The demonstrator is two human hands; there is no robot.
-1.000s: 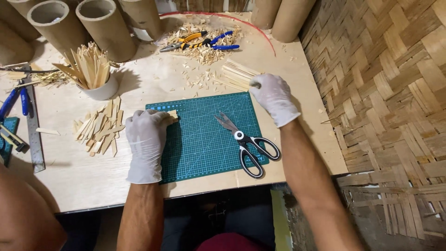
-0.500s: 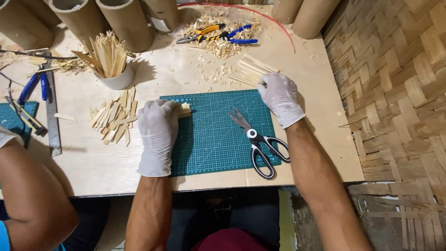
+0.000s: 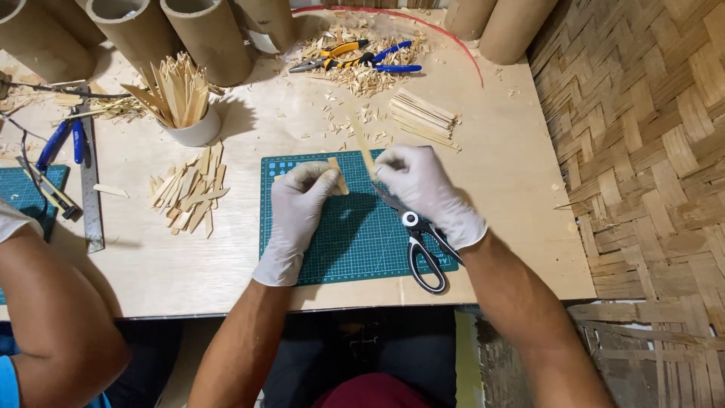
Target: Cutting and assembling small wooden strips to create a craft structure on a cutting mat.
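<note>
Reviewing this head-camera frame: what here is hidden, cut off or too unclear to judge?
- Scissors: the blade tips are hidden under the right hand.
- Thin wooden strip: its lower end vanishes into the right hand's grip.
- Short wooden piece: partly covered by the left hand's fingers.
- Cardboard tubes: tops cut off by the upper edge.
- Second green mat: cut off at the left edge, beside another person's arm.

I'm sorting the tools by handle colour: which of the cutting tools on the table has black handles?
The scissors on the green cutting mat, beside the right hand. The pliers at the table's far edge have yellow and blue handles.
</note>
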